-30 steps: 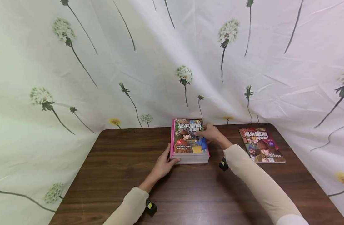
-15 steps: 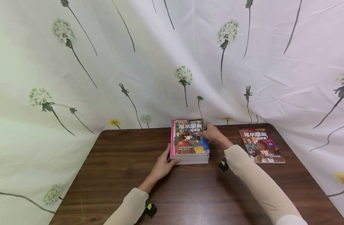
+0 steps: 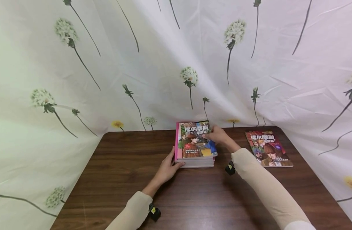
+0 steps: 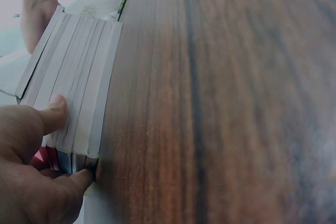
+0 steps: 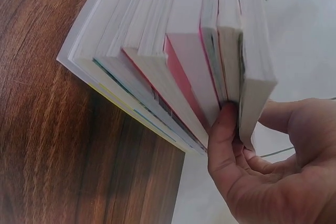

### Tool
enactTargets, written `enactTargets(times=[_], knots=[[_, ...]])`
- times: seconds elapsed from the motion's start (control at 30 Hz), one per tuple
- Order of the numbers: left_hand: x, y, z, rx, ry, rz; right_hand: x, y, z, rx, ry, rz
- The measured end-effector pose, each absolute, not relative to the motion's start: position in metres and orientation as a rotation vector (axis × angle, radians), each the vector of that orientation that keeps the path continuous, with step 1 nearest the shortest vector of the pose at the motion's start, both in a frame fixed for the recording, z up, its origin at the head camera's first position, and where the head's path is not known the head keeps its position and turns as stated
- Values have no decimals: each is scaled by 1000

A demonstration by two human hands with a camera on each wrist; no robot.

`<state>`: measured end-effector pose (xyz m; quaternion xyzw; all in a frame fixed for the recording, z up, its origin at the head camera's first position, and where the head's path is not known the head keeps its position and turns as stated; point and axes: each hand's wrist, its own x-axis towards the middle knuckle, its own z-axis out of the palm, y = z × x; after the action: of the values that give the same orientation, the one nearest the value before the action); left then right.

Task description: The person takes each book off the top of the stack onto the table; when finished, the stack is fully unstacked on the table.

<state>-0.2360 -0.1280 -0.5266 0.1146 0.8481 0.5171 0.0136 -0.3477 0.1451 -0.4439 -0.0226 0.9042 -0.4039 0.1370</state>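
Observation:
A stack of books sits near the back edge of the table. On top lies a comic-style book with white Chinese lettering, jutting a little past the stack's right side. My right hand pinches this top book at its right edge, thumb on the cover. In the right wrist view, a slight gap parts the top book from those beneath. My left hand grips the stack's front left corner. Its thumb presses the page edges in the left wrist view, and its fingers lie along the spines.
Another book with a similar cover lies flat toward the table's right edge. Behind the brown wooden table hangs a pale cloth printed with dandelions, close to the stack. Both wrists wear small black devices.
My right hand has shifted slightly right, sliding the top book rightward so that it now overhangs the stack. My left hand stays in place at the corner.

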Motion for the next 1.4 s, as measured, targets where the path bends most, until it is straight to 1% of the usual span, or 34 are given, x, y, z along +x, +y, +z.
enactTargets(times=[0.33,0.53,0.87,1.4], knots=[[-235,-128,-527,355,2643,1600,-345,147,-441,-104,2633,-1209],[-234,-128,-525,361,2649,1600,-345,149,-436,-165,2597,-1331],[-234,-129,-523,365,2652,1592,-339,157,-420,-119,2419,-1498],[-236,-128,-526,368,2658,1590,-324,176,-399,-128,2435,-1525]])
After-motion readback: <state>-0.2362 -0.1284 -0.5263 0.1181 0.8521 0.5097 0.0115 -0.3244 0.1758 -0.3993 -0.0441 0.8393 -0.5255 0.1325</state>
